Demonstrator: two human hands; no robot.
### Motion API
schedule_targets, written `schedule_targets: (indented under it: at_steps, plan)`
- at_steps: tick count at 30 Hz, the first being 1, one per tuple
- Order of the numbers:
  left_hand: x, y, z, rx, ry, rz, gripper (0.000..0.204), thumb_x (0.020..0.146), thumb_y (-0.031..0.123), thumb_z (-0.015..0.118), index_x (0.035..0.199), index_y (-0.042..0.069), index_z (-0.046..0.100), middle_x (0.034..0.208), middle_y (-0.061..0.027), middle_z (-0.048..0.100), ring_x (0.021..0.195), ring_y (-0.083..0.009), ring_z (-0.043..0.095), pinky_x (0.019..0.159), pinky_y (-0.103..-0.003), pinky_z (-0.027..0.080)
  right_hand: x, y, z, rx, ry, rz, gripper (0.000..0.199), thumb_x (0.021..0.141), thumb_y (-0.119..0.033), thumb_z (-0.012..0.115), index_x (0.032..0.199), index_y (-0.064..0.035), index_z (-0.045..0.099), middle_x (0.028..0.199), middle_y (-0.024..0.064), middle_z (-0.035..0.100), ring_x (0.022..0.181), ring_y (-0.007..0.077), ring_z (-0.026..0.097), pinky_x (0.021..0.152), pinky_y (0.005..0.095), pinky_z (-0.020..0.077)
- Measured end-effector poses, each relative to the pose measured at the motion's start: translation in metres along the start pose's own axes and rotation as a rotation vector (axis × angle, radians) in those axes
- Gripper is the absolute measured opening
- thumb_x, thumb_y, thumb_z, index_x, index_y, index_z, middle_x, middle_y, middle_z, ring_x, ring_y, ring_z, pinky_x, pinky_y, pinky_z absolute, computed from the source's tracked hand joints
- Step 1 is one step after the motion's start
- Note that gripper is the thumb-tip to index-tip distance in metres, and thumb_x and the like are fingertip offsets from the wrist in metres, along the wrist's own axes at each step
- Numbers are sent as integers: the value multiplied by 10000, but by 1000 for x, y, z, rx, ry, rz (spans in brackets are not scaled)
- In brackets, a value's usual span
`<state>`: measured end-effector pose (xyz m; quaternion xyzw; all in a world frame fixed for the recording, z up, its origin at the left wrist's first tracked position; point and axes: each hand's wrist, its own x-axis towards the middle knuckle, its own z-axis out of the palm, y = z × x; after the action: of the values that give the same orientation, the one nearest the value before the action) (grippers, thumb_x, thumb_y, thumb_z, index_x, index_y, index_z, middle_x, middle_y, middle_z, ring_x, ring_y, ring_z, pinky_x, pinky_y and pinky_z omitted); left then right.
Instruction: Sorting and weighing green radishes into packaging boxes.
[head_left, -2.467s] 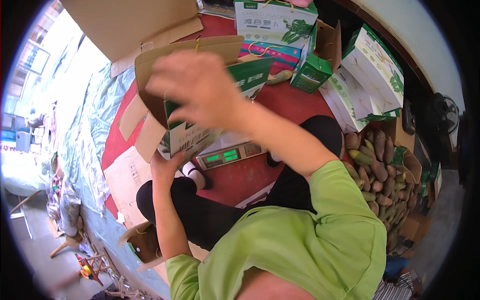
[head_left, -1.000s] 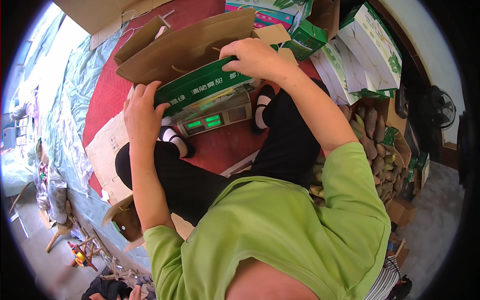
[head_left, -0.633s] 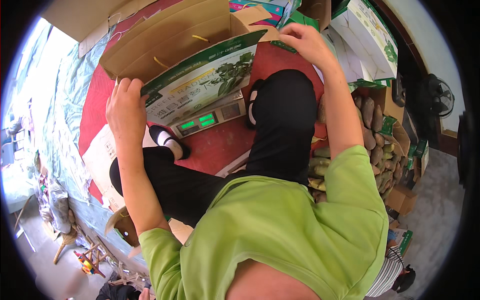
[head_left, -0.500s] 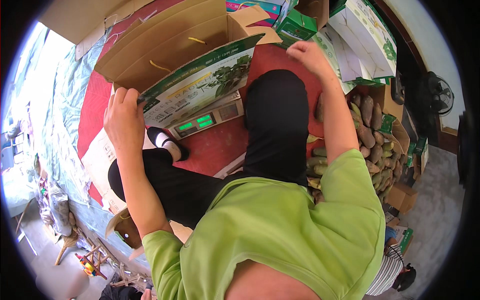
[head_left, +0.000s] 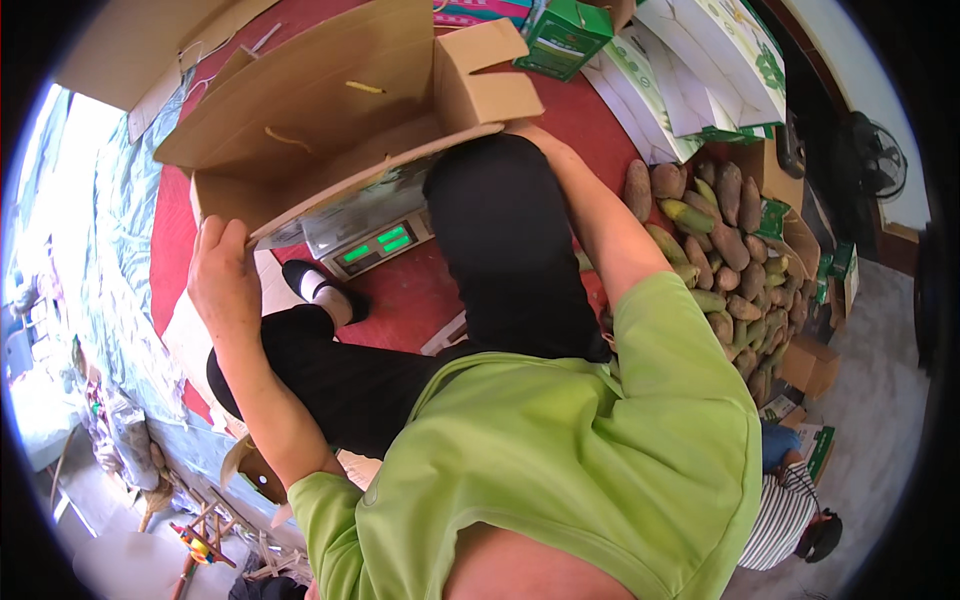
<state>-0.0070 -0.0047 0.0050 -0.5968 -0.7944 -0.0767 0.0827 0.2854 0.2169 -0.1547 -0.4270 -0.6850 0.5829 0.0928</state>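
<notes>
Left hand (head_left: 222, 275) clamps brown open-topped cardboard box (head_left: 300, 90) at near-left corner, likely steadying it; right hand (head_left: 524, 130) mostly hidden, fingers I can't tell

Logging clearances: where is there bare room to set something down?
Red floor shows bare between scale, left foot and right knee, and between carton, white boxes and right forearm. Crowded: the vegetable pile at right.

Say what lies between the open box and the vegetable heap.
In the head view, the person's right knee and right forearm lie between the box and the heap, with red flooring showing beyond the forearm.
</notes>
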Motion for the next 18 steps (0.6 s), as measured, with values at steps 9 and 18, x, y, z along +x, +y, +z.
schedule_targets:
  at_steps: [9, 18]
  plan:
    - [1, -5, -3, -173, -152, -16, 105, 794, 64, 660, 881, 39, 608, 887, -96, 569, 818, -328, 585, 673, -391, 451, -30, 102, -19, 414, 162, 253, 322, 768, -192, 753, 1037, -43, 661, 968, 68, 677, 875, 170, 642, 766, 321, 514]
    - [5, 3, -7, -198, -165, -17, 115, 793, 73, 680, 870, 14, 619, 832, -112, 552, 760, -325, 561, 665, -381, 429, -150, 259, 3, -700, 224, 590, 307, 790, -212, 635, 1089, -142, 641, 1145, 102, 622, 1108, 312, 574, 898, 455, 487]
